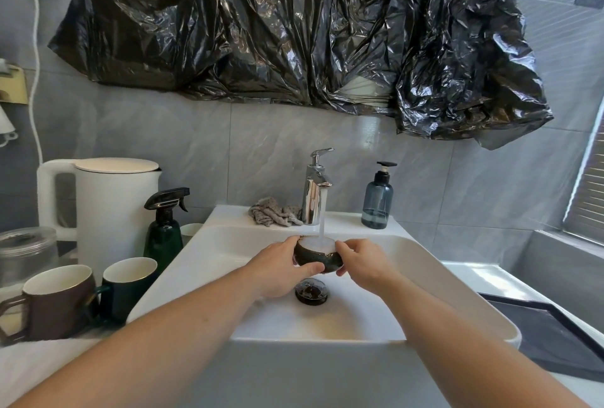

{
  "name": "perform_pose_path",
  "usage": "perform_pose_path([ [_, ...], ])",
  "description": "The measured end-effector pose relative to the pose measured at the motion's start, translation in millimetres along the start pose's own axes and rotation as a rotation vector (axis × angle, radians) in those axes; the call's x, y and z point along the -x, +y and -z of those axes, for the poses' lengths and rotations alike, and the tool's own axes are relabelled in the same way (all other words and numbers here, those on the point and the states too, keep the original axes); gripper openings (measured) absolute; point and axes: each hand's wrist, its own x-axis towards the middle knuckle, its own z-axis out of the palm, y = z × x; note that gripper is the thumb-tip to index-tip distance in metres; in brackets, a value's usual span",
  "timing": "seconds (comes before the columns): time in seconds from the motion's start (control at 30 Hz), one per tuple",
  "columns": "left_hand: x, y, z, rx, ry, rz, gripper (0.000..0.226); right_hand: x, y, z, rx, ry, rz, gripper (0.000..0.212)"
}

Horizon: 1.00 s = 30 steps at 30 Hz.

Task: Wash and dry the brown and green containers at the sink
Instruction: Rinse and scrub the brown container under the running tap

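My left hand (pixel 281 269) and right hand (pixel 361 265) grip a small dark container (pixel 318 255) from either side, fingers curled round it, over the sink (pixel 425 264) drain. Water from the tap (pixel 315 190) fills it. Washing is under way; drying remains. The brown mug (pixel 54 301) and green mug (pixel 129 286) wait on the left bench, the cloth (pixel 273 213) lies behind the basin.

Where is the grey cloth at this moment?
In the head view, the grey cloth lies crumpled on the back ledge of the sink, just left of the faucet base and right of the green spray bottle.
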Motion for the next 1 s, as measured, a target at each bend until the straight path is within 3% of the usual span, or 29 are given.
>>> perform_pose_path([
  [0.53, -1.4, -4.2, -0.7, 0.026, 0.002, -0.032, 0.073, 1.4, 0.1, 1.2, 0.012, 0.002, 0.003, 0.032],
  [0.73, 0.9, 4.2, 0.1, 0.156, 0.0, 0.066, 0.055, -3.8, 1.0, 1.2, -0.023, 0.033, -0.021, 0.042],
  [1.0, 1.5, 10.8, 3.2, 0.284, -0.055, 0.132, 0.045, -2.8, 1.1, 1.5, -0.054, 0.029, -0.034, 0.039],
])
